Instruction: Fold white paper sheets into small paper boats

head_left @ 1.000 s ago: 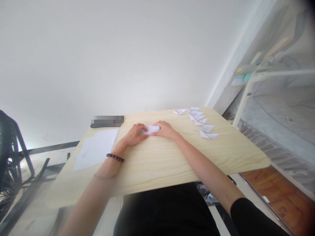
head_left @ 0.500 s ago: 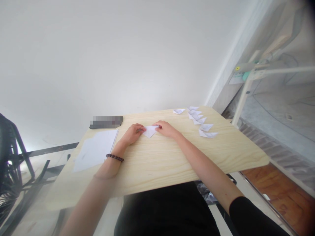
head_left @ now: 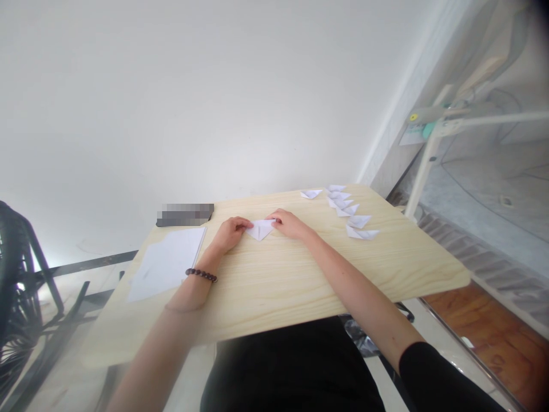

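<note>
Between my hands, over the pale wooden table [head_left: 266,286], is a small folded white paper [head_left: 261,230], roughly a triangle with its point toward me and a crease down the middle. My left hand [head_left: 231,232], a dark bead bracelet on its wrist, pinches the paper's left corner. At the right corner my right hand [head_left: 288,223] grips it between thumb and fingers. Both corners are partly covered by the fingertips. Several folded white paper boats [head_left: 362,233] stand at the table's right rear, with one paper boat [head_left: 311,194] a little apart to their left.
A stack of white paper sheets [head_left: 167,263] lies on the table's left side, beside my left forearm. Behind it is a dark, partly blurred-out object [head_left: 184,216]. A white wall [head_left: 257,103] rises behind the table, and a white metal frame [head_left: 424,166] stands at the right.
The fingers of my left hand have shifted slightly on the paper's left corner, and the middle crease shows more clearly. My right hand keeps its hold almost unmoved.
</note>
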